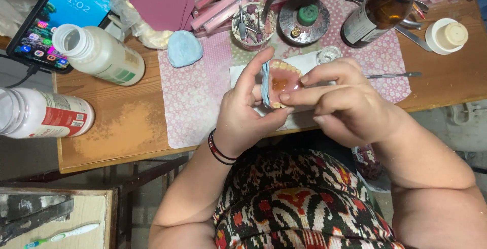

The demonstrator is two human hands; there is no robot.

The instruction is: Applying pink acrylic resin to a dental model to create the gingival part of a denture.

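Note:
My left hand [246, 112] holds a pink denture with a row of pale teeth [281, 79] upright on a blue-grey plaster cast [265, 84], thumb and forefinger around its edge. My right hand [345, 102] comes in from the right, its forefinger and middle finger pressing on the pink surface of the denture. Both hands hover above a white paper sheet [238, 74] on a pink patterned cloth [195, 97].
On the wooden table [116, 127] lie two white plastic bottles [101, 54] [43, 113], a phone [61, 15], a blue cast [184, 47], a cup of small tools [252, 24], a brown glass bottle [380, 10], a white jar [446, 35], a metal spatula [393, 75]. A toothbrush [63, 235] lies lower left.

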